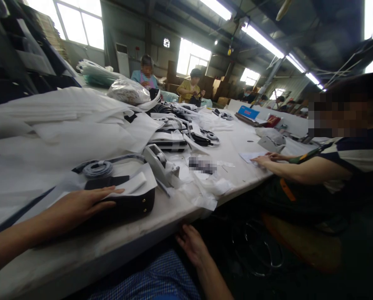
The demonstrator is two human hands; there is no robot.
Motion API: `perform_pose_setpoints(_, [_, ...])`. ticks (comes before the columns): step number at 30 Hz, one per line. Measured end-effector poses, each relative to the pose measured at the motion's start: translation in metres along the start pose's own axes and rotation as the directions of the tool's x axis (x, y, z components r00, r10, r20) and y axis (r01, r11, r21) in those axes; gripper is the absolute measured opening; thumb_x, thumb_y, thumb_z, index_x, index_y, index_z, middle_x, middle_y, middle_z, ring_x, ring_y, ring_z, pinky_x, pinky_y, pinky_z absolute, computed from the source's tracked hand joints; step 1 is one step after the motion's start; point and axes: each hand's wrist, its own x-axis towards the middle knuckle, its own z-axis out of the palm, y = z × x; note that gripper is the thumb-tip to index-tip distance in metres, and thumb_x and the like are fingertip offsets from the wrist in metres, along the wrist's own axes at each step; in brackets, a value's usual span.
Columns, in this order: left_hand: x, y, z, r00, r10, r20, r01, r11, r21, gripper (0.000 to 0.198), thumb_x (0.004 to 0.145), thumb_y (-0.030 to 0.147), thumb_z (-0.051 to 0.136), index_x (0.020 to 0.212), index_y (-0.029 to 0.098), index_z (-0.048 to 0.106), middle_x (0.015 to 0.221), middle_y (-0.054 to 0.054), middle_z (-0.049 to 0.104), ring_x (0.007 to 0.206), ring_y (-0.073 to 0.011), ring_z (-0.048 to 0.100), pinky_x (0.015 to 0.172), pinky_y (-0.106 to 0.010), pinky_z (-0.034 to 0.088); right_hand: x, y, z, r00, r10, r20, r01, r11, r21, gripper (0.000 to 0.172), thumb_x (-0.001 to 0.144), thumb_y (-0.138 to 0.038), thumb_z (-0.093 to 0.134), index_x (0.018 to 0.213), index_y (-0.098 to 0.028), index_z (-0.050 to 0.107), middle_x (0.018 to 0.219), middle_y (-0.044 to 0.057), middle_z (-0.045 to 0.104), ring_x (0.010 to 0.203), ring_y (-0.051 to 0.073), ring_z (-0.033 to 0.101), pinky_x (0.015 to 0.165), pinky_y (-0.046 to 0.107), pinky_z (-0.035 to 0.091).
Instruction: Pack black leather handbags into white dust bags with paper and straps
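My left hand (86, 204) lies with fingers stretched out over a black bag-like piece (133, 205) with small gold rivets at its end. A white sheet (139, 183) rests on that piece, under the fingertips. Behind it is a coiled grey strap (97, 168). Down by the table's front edge, above the blue checked cloth on my lap, is my right hand (191, 241). Its fingers are loosely bent and apart, with nothing visible in them. A grey tape dispenser (161, 164) stands just right of the black piece.
Stacked white sheets (64, 125) cover the table's left side. Wrapped black pieces with straps (170, 139) lie farther back. Crumpled clear film (205, 189) hangs over the front edge. At right, a co-worker's hands (264, 158) touch white paper; two other people sit across.
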Motion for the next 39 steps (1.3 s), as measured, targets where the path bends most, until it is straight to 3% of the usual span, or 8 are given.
perform_pose_setpoints(7, [0.001,-0.006,0.004,0.999,0.027,-0.031,-0.026,1.000,0.013,0.049,0.093,0.062,0.049,0.137,0.042,0.058,0.139,0.008,0.061,0.120,-0.0304,0.065,0.100,-0.041,0.050,-0.013,0.001,-0.024,0.977,-0.207,-0.046,0.167,0.886,-0.432,0.043,0.066,-0.043,0.081,0.100,-0.016,0.076,0.127,0.016,0.065,0.127,0.033,0.057,0.105,0.043,0.046])
perform_pose_setpoints(11, [0.001,-0.004,0.001,0.999,0.029,-0.016,-0.028,0.999,0.024,0.049,0.095,0.056,0.048,0.139,0.036,0.058,0.139,0.003,0.062,0.119,-0.0323,0.066,0.099,-0.042,0.050,-0.035,-0.004,-0.028,0.972,-0.231,0.043,0.214,0.797,-0.564,0.037,0.078,-0.045,0.071,0.098,-0.014,0.077,0.099,0.014,0.074,0.092,0.029,0.072,0.085,0.039,0.055])
perform_pose_setpoints(15, [-0.003,0.009,-0.012,0.995,0.082,0.062,-0.082,0.997,-0.002,0.050,0.098,0.053,0.043,0.142,0.031,0.056,0.142,-0.001,0.060,0.122,-0.0295,0.064,0.102,-0.037,0.047,-0.059,-0.017,0.000,0.949,-0.221,0.225,0.314,0.740,-0.595,0.040,0.094,-0.050,0.055,0.081,-0.018,0.076,0.063,0.003,0.067,0.053,0.020,0.064,0.059,0.031,0.052])
perform_pose_setpoints(17, [-0.004,0.013,-0.019,0.989,0.102,0.106,-0.102,0.995,-0.005,0.051,0.096,0.053,0.048,0.140,0.029,0.058,0.143,-0.004,0.060,0.124,-0.0283,0.062,0.104,-0.034,0.045,-0.071,-0.025,0.028,0.854,-0.302,0.424,0.508,0.658,-0.555,0.028,0.095,-0.041,0.059,0.086,-0.021,0.076,0.075,0.004,0.072,0.069,0.021,0.070,0.069,0.029,0.053])
perform_pose_setpoints(20, [-0.002,0.008,-0.032,0.973,0.145,0.181,-0.143,0.989,-0.026,0.062,0.088,0.050,0.061,0.146,0.031,0.050,0.148,-0.004,0.056,0.131,-0.0270,0.056,0.109,-0.032,0.039,-0.084,-0.037,0.083,0.581,-0.421,0.697,0.787,0.509,-0.349,0.021,0.097,-0.024,0.057,0.106,-0.025,0.076,0.100,0.005,0.075,0.093,0.020,0.070,0.086,0.027,0.053])
perform_pose_setpoints(23, [0.000,-0.001,-0.045,0.936,0.200,0.290,-0.184,0.979,-0.082,0.083,0.076,0.038,0.075,0.151,0.031,0.041,0.148,-0.003,0.056,0.128,-0.0263,0.058,0.106,-0.029,0.042,-0.088,-0.042,0.143,0.396,-0.470,0.788,0.886,0.423,-0.193,0.025,0.097,-0.017,0.056,0.113,-0.024,0.074,0.106,0.006,0.074,0.098,0.019,0.069,0.089,0.026,0.053])
perform_pose_setpoints(30, [0.011,-0.019,-0.058,0.876,0.259,0.408,-0.183,0.959,-0.215,0.086,0.075,0.038,0.077,0.152,0.025,0.040,0.147,-0.004,0.057,0.127,-0.0253,0.058,0.105,-0.030,0.043,-0.074,-0.029,0.254,0.216,-0.491,0.844,0.975,0.061,-0.215,0.023,0.093,-0.016,0.061,0.113,-0.018,0.073,0.101,0.008,0.073,0.092,0.021,0.070,0.081,0.025,0.056])
perform_pose_setpoints(39, [0.020,-0.025,-0.055,0.864,0.300,0.405,-0.205,0.943,-0.262,0.082,0.073,0.030,0.078,0.149,0.023,0.046,0.138,-0.005,0.064,0.124,-0.0274,0.060,0.103,-0.033,0.046,-0.079,-0.049,0.293,-0.047,-0.429,0.902,0.917,-0.376,-0.132,0.033,0.102,-0.015,0.046,0.129,-0.020,0.064,0.096,0.011,0.071,0.075,0.021,0.065,0.066,0.031,0.052])
